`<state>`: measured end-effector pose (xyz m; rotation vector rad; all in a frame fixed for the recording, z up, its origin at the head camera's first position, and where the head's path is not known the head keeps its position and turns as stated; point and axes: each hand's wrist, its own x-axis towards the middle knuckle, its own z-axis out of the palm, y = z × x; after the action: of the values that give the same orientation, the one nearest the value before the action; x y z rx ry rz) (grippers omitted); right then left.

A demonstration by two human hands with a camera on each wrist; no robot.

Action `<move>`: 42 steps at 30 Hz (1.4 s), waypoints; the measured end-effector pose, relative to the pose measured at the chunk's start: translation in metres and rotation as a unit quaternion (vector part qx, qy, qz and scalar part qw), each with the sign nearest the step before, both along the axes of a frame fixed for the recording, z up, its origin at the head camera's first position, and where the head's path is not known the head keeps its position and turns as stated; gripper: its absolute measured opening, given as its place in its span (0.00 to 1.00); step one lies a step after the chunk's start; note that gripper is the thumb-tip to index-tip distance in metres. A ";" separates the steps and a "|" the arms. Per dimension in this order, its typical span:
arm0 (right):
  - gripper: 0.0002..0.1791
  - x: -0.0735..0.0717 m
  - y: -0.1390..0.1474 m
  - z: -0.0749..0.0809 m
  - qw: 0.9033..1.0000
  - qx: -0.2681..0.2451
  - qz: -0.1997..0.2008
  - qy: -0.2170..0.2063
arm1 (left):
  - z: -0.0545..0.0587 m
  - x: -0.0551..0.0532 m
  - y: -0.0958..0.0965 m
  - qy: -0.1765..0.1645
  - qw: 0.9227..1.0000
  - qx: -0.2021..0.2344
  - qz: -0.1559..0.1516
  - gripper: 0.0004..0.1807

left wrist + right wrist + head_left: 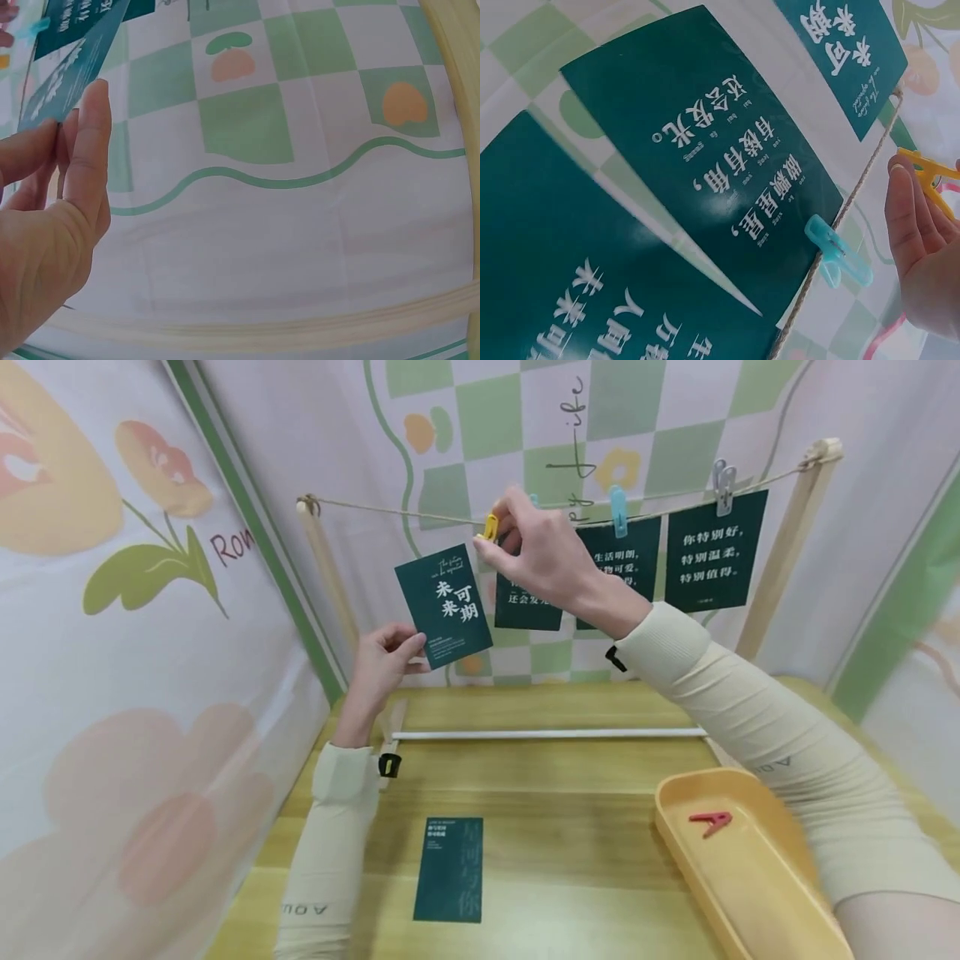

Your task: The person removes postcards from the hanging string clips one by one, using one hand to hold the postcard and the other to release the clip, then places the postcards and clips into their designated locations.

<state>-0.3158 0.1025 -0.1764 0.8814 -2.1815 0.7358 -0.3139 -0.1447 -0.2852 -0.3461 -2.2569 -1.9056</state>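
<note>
Between thumb and fingers, my left hand point(384, 662) pinches the lower left edge of a dark green card point(442, 606) with white lettering. That card is tilted and hangs just below the twine point(397, 512). My right hand point(546, 550) pinches a yellow clothespin point(491, 527) by the twine, above the card's upper right corner. In the right wrist view the yellow clothespin point(930, 174) stands apart from the card. Blue clothespins point(618, 512) and a grey clothespin point(724, 492) fix other green cards point(716, 552) to the twine; my right hand partly covers some of them.
The twine runs between two wooden posts point(791, 543), with a white rod point(547, 734) low between them. Another green card point(450, 870) lies on the wooden table point(570, 843). At right, a yellow tray point(675, 843) holds a red clothespin point(712, 821), partly under my right arm.
</note>
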 end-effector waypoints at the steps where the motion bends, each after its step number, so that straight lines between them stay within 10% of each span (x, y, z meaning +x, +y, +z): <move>1: 0.15 0.001 0.002 -0.001 1.000 0.004 0.002 0.003 | 0.000 0.001 0.000 0.002 1.000 -0.004 -0.003 0.11; 14: 0.13 0.024 0.027 -0.022 0.996 0.067 0.017 0.062 | -0.005 0.024 -0.007 0.033 0.994 -0.100 -0.028 0.11; 42: 0.17 0.080 0.090 -0.068 0.986 0.149 0.011 0.072 | -0.033 0.055 -0.035 0.054 0.949 -0.291 -0.107 0.07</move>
<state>-0.2354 0.1926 -0.2448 1.0741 -2.1860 0.3469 -0.2587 -0.1797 -0.3181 -0.7757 -2.7543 -1.2056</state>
